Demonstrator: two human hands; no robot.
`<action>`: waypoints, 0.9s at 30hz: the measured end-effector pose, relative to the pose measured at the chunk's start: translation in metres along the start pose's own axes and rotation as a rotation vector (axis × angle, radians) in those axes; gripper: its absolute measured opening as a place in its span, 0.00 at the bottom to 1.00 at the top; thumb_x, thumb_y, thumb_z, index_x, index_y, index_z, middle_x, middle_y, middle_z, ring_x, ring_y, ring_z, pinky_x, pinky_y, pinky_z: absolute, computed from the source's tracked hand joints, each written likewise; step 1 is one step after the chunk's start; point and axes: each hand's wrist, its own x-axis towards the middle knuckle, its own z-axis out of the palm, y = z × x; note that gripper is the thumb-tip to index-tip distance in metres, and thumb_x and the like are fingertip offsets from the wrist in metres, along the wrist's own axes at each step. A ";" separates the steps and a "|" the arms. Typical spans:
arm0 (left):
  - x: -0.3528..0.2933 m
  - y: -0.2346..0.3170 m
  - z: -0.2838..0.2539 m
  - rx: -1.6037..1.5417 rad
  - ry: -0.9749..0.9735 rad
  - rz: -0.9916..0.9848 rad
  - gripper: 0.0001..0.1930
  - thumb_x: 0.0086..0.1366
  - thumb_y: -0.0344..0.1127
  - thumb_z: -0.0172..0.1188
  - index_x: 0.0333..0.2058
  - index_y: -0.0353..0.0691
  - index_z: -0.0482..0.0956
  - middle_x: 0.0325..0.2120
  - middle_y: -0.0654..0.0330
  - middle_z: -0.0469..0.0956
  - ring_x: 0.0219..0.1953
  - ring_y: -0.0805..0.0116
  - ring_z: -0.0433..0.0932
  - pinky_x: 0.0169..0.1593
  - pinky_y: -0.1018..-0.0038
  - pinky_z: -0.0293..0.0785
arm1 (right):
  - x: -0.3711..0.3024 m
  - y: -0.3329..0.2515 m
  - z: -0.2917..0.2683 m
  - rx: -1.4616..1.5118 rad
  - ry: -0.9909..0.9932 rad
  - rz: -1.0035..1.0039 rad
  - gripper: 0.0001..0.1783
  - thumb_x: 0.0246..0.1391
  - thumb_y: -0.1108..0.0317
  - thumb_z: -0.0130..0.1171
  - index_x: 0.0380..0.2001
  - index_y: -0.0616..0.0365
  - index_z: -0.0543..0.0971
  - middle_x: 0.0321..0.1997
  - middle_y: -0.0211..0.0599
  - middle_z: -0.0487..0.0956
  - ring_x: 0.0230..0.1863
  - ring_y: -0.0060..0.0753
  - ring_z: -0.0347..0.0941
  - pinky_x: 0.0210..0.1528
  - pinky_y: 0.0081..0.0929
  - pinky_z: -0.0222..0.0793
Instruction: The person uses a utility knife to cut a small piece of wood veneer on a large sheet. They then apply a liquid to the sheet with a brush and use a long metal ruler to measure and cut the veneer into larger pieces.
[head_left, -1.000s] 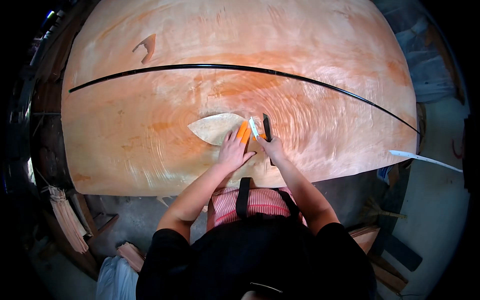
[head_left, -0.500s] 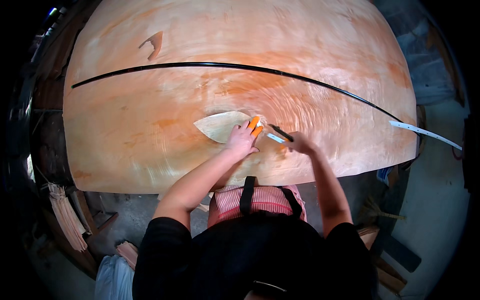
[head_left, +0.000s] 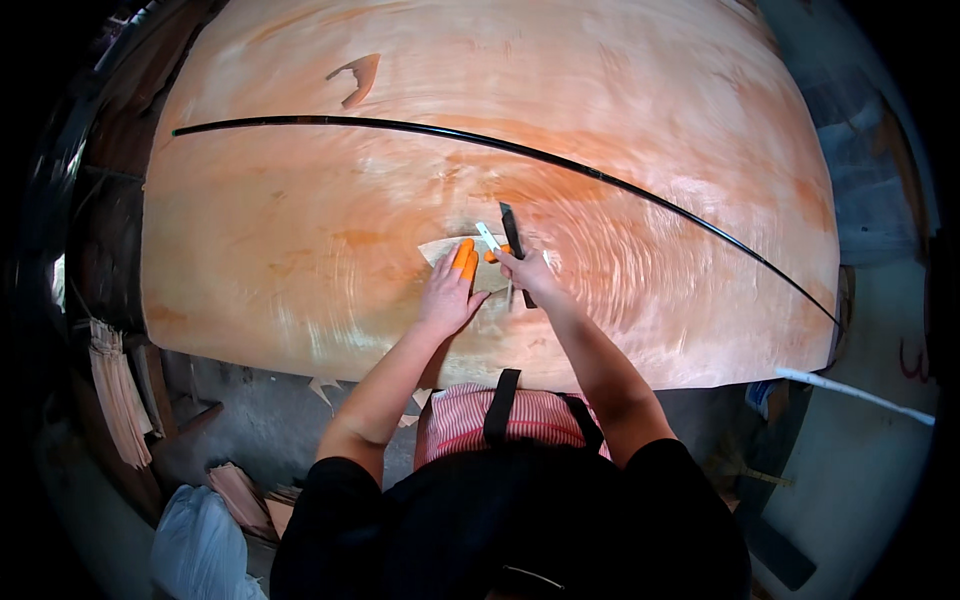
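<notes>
My left hand (head_left: 448, 300) lies flat with fingers stretched out on a pale, pointed veneer patch (head_left: 434, 251). Orange covers sit on two of its fingers. Just to the right, my right hand (head_left: 530, 273) is closed around a black-handled knife (head_left: 513, 230), its dark angled end pointing away from me. A short white strip (head_left: 487, 236) also sticks out from that hand; whether it is a ruler or tape I cannot tell. One right finger has an orange cover too. Both hands are over a large wood veneer sheet (head_left: 260, 260), and they partly hide the patch.
A long black rod (head_left: 440, 130) arcs across the sheet beyond my hands. Farther left lies a brown veneer scrap (head_left: 362, 80). A white strip (head_left: 850, 392) is at the sheet's right corner. Veneer bundles (head_left: 122, 395) and a pale plastic bag (head_left: 200, 545) are at lower left.
My right hand has moved left, close beside my left hand, and the knife now points away from me. My left hand has shifted slightly left and nearer. The whole view has turned a little.
</notes>
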 end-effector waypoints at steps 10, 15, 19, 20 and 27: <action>0.021 -0.013 0.004 0.177 -0.049 0.070 0.19 0.50 0.33 0.48 0.43 0.34 0.68 0.38 0.55 0.68 0.47 0.61 0.61 0.41 0.68 0.62 | 0.018 0.005 0.011 -0.099 0.065 0.118 0.10 0.43 0.63 0.57 0.21 0.59 0.76 0.12 0.26 0.67 0.10 0.13 0.53 0.10 0.13 0.45; 0.025 -0.013 0.007 0.285 -0.131 0.124 0.14 0.49 0.32 0.47 0.34 0.35 0.75 0.33 0.58 0.69 0.43 0.65 0.62 0.34 0.70 0.61 | -0.004 -0.010 -0.010 -0.372 0.000 -0.110 0.11 0.41 0.62 0.57 0.19 0.59 0.75 0.13 0.27 0.72 0.10 0.17 0.58 0.13 0.17 0.51; 0.023 -0.016 0.009 0.267 -0.064 0.116 0.14 0.48 0.32 0.47 0.35 0.35 0.74 0.35 0.58 0.69 0.44 0.65 0.62 0.35 0.70 0.62 | 0.011 -0.026 -0.044 -1.006 -0.035 -0.285 0.11 0.40 0.58 0.56 0.19 0.55 0.76 0.11 0.26 0.71 0.12 0.19 0.62 0.16 0.21 0.56; 0.023 -0.017 0.009 0.240 -0.072 0.095 0.15 0.49 0.32 0.48 0.37 0.36 0.73 0.36 0.57 0.68 0.45 0.64 0.62 0.37 0.68 0.63 | 0.006 -0.030 -0.053 -0.899 -0.096 -0.183 0.12 0.41 0.58 0.55 0.19 0.55 0.76 0.10 0.25 0.70 0.12 0.18 0.61 0.15 0.20 0.56; -0.017 -0.011 0.000 -0.038 0.075 0.119 0.19 0.49 0.35 0.51 0.42 0.36 0.68 0.45 0.55 0.64 0.50 0.62 0.59 0.50 0.62 0.57 | -0.054 0.032 -0.036 -0.203 -0.101 -0.011 0.14 0.48 0.56 0.51 0.27 0.54 0.77 0.13 0.21 0.66 0.13 0.13 0.56 0.14 0.14 0.50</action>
